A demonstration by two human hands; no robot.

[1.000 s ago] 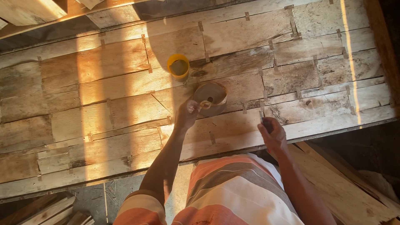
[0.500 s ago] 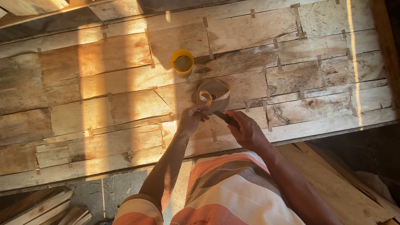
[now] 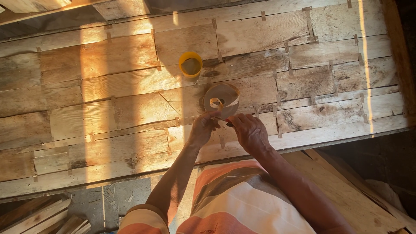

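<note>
A brown roll of paper tape (image 3: 222,99) lies flat on pieced wood veneer sheets (image 3: 108,86). A loose strip of tape runs from the roll down to my left hand (image 3: 203,128), which pinches its end. My right hand (image 3: 248,131) is close beside the left, fingers closed on a small dark tool whose tip shows between the two hands, just under the roll. Which part of the strip the tool touches is hidden by my fingers.
A yellow cup (image 3: 190,64) stands behind the roll. Short tape pieces bridge the veneer seams across the table. Wood strips (image 3: 47,219) lie on the floor at lower left, and boards (image 3: 359,195) lean at lower right.
My right hand has swung left from the table's front edge, with the dark tool, to meet my left hand. My left hand has drawn the tape strip down from the roll.
</note>
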